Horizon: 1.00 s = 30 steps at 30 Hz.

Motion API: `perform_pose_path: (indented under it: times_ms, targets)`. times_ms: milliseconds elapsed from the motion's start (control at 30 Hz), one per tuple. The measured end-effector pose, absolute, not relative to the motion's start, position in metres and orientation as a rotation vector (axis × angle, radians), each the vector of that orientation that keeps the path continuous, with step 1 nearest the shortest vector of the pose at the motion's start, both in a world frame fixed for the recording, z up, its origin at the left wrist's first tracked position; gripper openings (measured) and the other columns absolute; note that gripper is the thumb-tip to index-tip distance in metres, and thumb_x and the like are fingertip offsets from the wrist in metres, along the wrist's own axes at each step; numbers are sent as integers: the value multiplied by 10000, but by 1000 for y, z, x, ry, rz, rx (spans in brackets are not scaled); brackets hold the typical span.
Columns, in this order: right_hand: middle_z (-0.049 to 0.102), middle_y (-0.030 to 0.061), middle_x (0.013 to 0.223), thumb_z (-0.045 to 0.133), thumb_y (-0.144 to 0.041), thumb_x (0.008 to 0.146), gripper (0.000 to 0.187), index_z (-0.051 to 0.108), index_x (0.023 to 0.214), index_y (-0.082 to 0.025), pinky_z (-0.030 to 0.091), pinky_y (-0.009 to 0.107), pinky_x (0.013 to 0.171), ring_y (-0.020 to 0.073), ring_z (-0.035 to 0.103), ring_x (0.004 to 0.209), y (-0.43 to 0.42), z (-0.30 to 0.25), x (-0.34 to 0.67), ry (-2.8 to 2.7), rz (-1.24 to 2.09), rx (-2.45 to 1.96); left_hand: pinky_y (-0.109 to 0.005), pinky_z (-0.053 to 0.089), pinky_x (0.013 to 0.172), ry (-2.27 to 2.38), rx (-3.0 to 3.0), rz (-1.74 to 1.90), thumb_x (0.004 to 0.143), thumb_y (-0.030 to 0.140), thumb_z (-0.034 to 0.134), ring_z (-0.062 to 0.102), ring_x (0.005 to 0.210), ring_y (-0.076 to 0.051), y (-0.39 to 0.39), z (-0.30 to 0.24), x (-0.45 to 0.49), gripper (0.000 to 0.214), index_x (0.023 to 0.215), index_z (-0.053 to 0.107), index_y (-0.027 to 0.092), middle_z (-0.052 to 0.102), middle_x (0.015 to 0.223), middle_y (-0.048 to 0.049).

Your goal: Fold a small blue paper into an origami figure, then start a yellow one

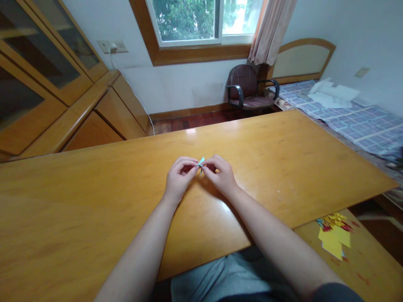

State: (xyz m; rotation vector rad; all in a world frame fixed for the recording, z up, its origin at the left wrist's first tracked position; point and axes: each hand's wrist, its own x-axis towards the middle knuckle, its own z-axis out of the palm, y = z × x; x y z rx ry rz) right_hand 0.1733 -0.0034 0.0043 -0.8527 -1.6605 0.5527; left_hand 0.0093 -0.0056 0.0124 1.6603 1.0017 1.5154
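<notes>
A small light-blue piece of folded paper [202, 160] is pinched between my two hands, just above the wooden table [126, 201]. My left hand [181, 176] grips its left side between thumb and fingertips. From the other side, my right hand [220, 172] pinches it the same way. The fingertips of both hands almost meet and cover most of the paper; a pointed tip sticks up and a little shows below.
Yellow paper sheets [335, 241] and a pile of yellow and red pieces [335, 220] lie on a lower surface at the right. Beyond the table stand a brown armchair [244, 84] and a bed [362, 121]. A wooden cabinet [103, 113] is at the left.
</notes>
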Motion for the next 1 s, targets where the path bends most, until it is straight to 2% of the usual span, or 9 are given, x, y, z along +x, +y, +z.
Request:
perform_pose_path:
  times_ms: [467, 733, 1000]
  targets:
    - [596, 8, 765, 615, -187, 883, 82, 685, 906, -225, 455, 252, 615, 129, 541, 662, -5, 5, 173, -1700, 520, -811, -322, 514, 838, 989, 1595, 1554, 814, 259, 709, 617, 903, -178, -5, 8, 10, 66, 803, 681, 200, 644, 903, -47]
    - [595, 8, 757, 616, -229, 894, 70, 686, 897, -226, 460, 254, 613, 130, 547, 659, -6, 4, 173, -1689, 533, -858, -308, 539, 803, 948, 1448, 1557, 767, 285, 756, 625, 872, -171, -3, 7, 12, 127, 769, 666, 195, 642, 878, -40]
    - [621, 7, 761, 619, -202, 877, 65, 680, 873, -223, 459, 263, 627, 135, 546, 661, -5, 7, 174, -1660, 527, -870, -306, 540, 817, 873, 1330, 1460, 762, 283, 770, 640, 875, -165, -3, 4, 14, 129, 804, 684, 197, 665, 910, -38]
